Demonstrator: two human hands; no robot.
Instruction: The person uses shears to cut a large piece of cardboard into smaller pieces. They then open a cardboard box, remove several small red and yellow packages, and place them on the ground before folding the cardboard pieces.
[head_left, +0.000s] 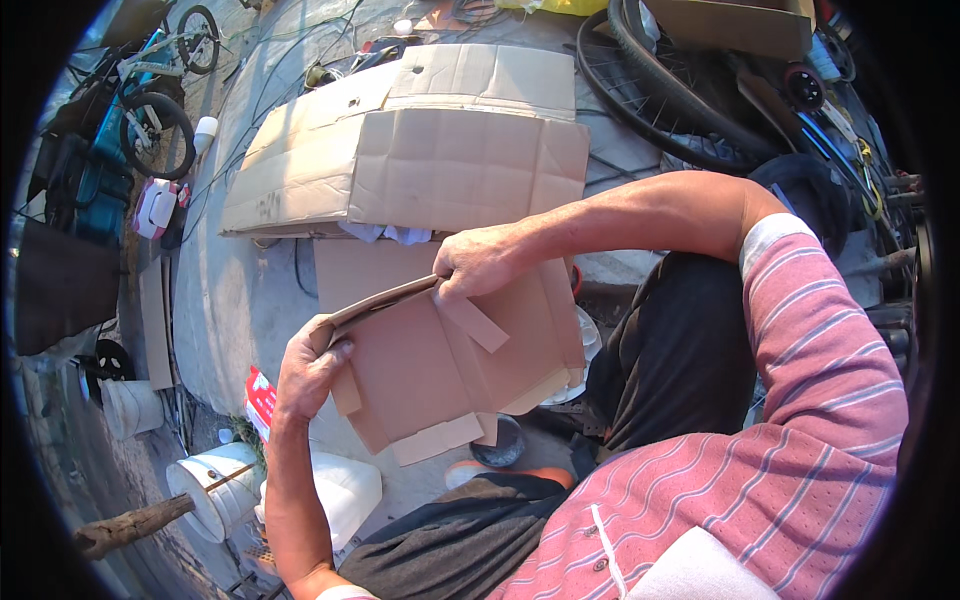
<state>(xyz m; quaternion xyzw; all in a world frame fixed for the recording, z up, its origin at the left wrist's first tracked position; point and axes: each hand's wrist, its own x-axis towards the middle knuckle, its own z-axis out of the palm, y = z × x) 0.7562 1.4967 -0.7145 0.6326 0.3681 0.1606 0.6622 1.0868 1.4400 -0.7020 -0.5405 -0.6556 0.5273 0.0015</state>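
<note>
My left hand (311, 367) grips the left corner of an unfolded cardboard box (409, 379), thumb on its inner face. At the middle of the far edge, my right hand (480, 262) is closed on the folded-over rim, near a loose narrow flap (476, 322). The box is held tilted over my lap, its brown inside towards me, with short flaps along the near edge. Beyond it lie larger flattened cardboard sheets (457, 169). Some white and pale purple material (386, 232) shows under their near edge.
Bicycle tyres and a wheel (652, 97) lie at the far right. A small bicycle (157, 112) stands far left. Near my left forearm are a white bucket (217, 487), a white plastic jug (341, 491) and a red packet (260, 401). A dark bowl (499, 442) sits below the box.
</note>
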